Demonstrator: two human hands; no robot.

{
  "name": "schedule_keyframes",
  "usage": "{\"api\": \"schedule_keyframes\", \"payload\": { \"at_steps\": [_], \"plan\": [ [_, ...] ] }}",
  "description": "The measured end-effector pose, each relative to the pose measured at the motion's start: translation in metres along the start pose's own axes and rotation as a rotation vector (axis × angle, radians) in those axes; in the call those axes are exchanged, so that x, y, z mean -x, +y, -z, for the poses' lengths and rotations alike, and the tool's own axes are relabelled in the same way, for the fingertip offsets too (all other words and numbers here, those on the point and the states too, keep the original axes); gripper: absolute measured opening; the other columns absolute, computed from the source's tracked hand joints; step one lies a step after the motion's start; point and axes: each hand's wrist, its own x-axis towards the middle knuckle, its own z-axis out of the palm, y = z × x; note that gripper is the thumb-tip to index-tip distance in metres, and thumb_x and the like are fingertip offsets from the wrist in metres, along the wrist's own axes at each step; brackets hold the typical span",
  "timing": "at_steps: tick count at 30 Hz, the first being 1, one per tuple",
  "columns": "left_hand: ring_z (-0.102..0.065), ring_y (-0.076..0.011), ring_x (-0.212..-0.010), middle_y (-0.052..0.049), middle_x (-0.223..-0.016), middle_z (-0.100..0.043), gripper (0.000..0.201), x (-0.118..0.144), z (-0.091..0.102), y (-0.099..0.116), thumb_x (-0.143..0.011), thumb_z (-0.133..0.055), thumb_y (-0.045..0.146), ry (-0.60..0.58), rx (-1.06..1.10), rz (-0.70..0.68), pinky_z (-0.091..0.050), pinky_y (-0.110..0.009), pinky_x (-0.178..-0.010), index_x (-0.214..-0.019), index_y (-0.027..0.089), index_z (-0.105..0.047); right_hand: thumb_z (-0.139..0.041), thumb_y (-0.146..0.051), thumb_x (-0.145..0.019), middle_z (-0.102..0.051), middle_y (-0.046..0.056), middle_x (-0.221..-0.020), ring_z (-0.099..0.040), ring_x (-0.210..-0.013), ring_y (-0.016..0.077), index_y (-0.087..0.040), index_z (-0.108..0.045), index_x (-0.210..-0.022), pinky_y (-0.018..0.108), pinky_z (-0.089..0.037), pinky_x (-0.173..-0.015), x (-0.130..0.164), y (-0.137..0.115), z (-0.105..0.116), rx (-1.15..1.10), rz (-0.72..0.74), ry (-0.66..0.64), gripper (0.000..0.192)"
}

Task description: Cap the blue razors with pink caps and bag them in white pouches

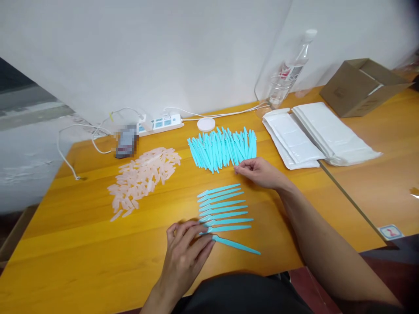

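1. Resting near-left, my left hand [185,253] is lying flat, fingers spread, pinning the nearest blue stick [236,244], whose long axis is running rightward.
2. Reaching far-right, my right hand [260,172] is touching the blue pile [222,148], fingers loosely curled, gripping nothing visible.

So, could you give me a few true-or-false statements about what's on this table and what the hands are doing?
1. The left hand touches the nearest turquoise plastic stick. True.
2. The right hand holds the clear plastic bottle. False: it reaches the turquoise stick pile.
3. The pale pink plastic caps lie left of that pile. True.
4. The brown cardboard box sits at the orange wooden table's left end. False: far right.
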Motion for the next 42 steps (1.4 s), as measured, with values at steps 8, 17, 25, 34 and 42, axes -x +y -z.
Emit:
{"api": "schedule_keyframes", "payload": {
  "at_steps": [8, 17, 25, 34, 42],
  "plan": [
    [-0.066, -0.0218, -0.095, -0.001, -0.091, -0.074, 0.007, -0.008, 0.006, 0.002, -0.089, -0.073, 0.019, 0.030, -0.018, 0.045, -0.035, -0.043, -0.092, -0.092, 0.026, -0.073, -0.059, -0.058, -0.086, -0.046, -0.004, -0.055, -0.038, -0.053, 0.0113, -0.018, -0.063, -0.071, 0.026, -0.027, -0.052, -0.004, 0.002, -0.001, 0.164, -0.016, 0.156, 0.043],
    [-0.066, -0.0281, -0.099, -0.010, -0.107, -0.070, 0.027, 0.006, 0.057, -0.109, -0.095, -0.060, 0.040, 0.156, -0.478, 0.287, -0.050, -0.043, -0.091, -0.107, 0.020, -0.074, -0.065, -0.056, -0.084, -0.071, 0.005, -0.073, -0.064, -0.074, 0.0242, -0.019, -0.073, -0.091, 0.032, -0.039, -0.067, -0.024, 0.018, -0.005, 0.548, -0.139, 0.584, 0.038],
    [-0.070, -0.0236, -0.100, -0.006, -0.117, -0.070, 0.037, 0.025, 0.070, -0.143, -0.098, -0.047, 0.045, -0.004, -0.489, 0.438, -0.056, -0.035, -0.086, -0.112, 0.024, -0.073, -0.059, -0.038, -0.089, -0.074, 0.006, -0.075, -0.066, -0.073, 0.0227, -0.017, -0.076, -0.089, 0.032, -0.041, -0.067, -0.026, 0.015, -0.003, 0.453, -0.161, 0.546, 0.027],
    [-0.072, -0.0238, -0.097, -0.006, -0.119, -0.072, 0.037, 0.044, 0.102, -0.167, -0.092, -0.047, 0.044, 0.012, -0.505, 0.576, -0.058, -0.036, -0.085, -0.110, 0.025, -0.073, -0.068, -0.043, -0.081, -0.073, 0.005, -0.078, -0.067, -0.069, 0.0176, -0.018, -0.065, -0.088, 0.031, -0.052, -0.068, -0.015, 0.009, -0.003, -0.181, 0.063, 0.572, 0.026],
    [-0.073, -0.0254, -0.099, -0.004, -0.113, -0.074, 0.034, 0.041, 0.104, -0.174, -0.090, -0.053, 0.049, -0.055, -0.528, 0.611, -0.058, -0.037, -0.085, -0.100, 0.027, -0.077, -0.076, -0.045, -0.078, -0.066, 0.000, -0.073, -0.063, -0.065, 0.0136, -0.018, -0.061, -0.097, 0.028, -0.050, -0.067, -0.008, -0.002, -0.011, -0.547, 0.020, 0.020, 0.037]
  ]
}}
